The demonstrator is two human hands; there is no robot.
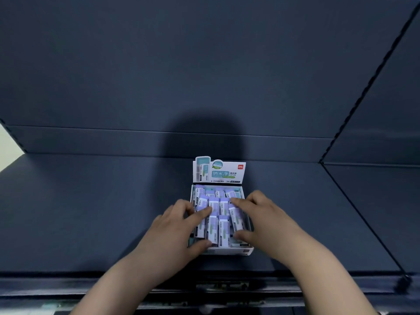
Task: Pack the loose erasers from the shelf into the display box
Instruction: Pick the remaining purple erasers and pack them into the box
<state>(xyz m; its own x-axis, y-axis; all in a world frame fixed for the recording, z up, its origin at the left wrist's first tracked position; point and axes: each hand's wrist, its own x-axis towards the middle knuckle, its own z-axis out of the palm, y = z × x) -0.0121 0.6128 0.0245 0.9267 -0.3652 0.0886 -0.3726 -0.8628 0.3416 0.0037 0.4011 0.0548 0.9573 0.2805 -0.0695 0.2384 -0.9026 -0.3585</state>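
White cardboard display box [227, 251] on dark blue-grey shelf [91, 212], nearly full of lilac-and-white sleeved block erasers [223, 230]. Left hand [179, 226] and right hand [259, 214]: grip open, fingers spread, pressing on top rows, nothing clasped. Erasers judged light, firm, sleeves slick; hold by long sides. Box card thin, crushable. Header card [219, 170]: "纳米净", red corner logo; smaller text unreadable.

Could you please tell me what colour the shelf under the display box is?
Dark navy blue, shelf seen in the head view.
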